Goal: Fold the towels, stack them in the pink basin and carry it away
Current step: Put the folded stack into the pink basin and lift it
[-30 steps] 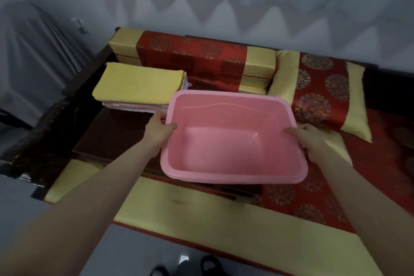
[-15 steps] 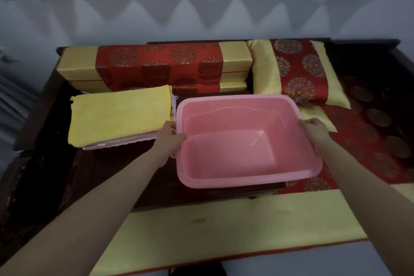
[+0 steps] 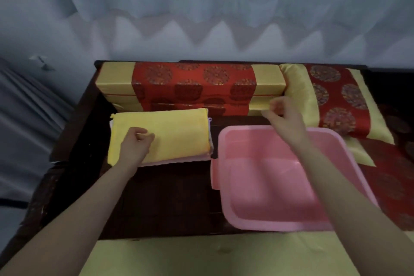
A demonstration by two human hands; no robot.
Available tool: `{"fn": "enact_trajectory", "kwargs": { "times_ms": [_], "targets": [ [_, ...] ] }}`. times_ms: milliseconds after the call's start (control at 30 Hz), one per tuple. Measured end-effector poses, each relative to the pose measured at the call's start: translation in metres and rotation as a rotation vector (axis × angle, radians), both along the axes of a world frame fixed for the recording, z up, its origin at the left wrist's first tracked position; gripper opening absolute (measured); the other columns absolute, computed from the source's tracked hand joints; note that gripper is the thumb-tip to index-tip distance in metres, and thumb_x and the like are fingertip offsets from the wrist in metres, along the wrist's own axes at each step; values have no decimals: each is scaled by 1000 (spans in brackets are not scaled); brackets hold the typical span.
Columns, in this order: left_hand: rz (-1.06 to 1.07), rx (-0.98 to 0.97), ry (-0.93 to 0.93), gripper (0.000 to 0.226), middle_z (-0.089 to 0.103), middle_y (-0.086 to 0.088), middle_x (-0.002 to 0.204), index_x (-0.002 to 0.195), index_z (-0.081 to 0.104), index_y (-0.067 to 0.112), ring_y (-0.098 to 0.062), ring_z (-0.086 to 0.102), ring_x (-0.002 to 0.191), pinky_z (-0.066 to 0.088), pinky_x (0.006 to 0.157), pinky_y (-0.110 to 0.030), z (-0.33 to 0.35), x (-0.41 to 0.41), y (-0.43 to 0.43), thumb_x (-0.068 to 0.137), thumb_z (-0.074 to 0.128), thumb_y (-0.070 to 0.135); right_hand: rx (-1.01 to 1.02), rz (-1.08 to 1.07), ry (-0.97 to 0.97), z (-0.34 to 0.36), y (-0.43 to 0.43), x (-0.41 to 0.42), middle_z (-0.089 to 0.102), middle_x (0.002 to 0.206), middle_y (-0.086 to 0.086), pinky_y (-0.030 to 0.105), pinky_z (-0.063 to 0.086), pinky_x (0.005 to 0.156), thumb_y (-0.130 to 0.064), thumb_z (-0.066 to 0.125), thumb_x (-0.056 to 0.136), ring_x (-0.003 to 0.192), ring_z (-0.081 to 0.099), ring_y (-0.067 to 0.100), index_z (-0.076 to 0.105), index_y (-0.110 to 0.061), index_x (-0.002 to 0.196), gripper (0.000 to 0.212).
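A smooth, rectangular pink plastic basin (image 3: 280, 226) sits on the dark wooden table (image 3: 168, 197). At its ten o'clock lies a stack of folded towels, a soft yellow towel (image 3: 179, 132) on top, with the lower ones mostly hidden. The left hand (image 3: 134, 145) rests there, its fingers curled and holding nothing. The right hand (image 3: 284, 119) hangs over the basin's twelve o'clock rim, too blurred to show its grip.

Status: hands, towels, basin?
Left hand curled over folded towel stack, gripping nothing. Right hand blurred, above pink basin. Basin empty. Nothing between stack and basin.
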State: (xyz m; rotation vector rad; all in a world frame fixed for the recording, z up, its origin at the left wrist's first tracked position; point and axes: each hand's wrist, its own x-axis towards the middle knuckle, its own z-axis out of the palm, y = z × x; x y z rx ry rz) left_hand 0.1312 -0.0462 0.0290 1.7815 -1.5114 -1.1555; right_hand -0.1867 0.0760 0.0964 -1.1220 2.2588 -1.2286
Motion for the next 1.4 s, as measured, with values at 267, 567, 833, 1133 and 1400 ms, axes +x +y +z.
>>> {"fn": "enact_trajectory", "kwargs": {
  "times_ms": [267, 567, 833, 1133, 1400],
  "targets": [
    [22, 109, -387, 107, 29, -18, 150, 147, 21, 9, -39, 26, 137, 29, 109, -54, -53, 81, -103, 67, 75, 55, 296, 176, -231, -77, -154, 133, 24, 155, 11, 39, 25, 115, -36, 68, 81, 142, 24, 27, 19, -8, 148, 88],
    [54, 596, 122, 112, 43, -14, 142, 146, 24, 11, -33, 45, 126, 40, 101, -48, -103, 100, -124, 59, 74, 62, 815, -63, -165, -157, -168, 140, 3, 159, 18, 53, 7, 118, -67, 65, 69, 146, 6, 33, -15, -2, 146, 128],
    [-9, 678, 228, 105, 50, -15, 133, 139, 37, 10, -31, 51, 113, 43, 93, -46, -110, 111, -133, 56, 75, 61, 741, -87, -617, -161, -175, 128, 52, 131, 11, 43, 39, 95, -47, 81, 63, 118, 51, 29, 40, -8, 136, 92],
    [16, 728, 257, 98, 55, -14, 117, 140, 37, 12, -33, 54, 108, 45, 96, -50, -104, 154, -143, 60, 77, 52, 783, -39, -968, -153, -149, 144, 64, 108, 14, 48, 50, 90, -36, 88, 56, 99, 62, 31, 59, -10, 107, 65],
    [32, 753, 263, 88, 60, -15, 114, 135, 44, 19, -36, 57, 105, 45, 96, -55, -94, 186, -118, 59, 74, 52, 731, 22, -922, -146, -150, 184, 64, 105, 12, 45, 52, 81, -40, 84, 62, 96, 63, 28, 56, -16, 98, 52]
  ]
}}
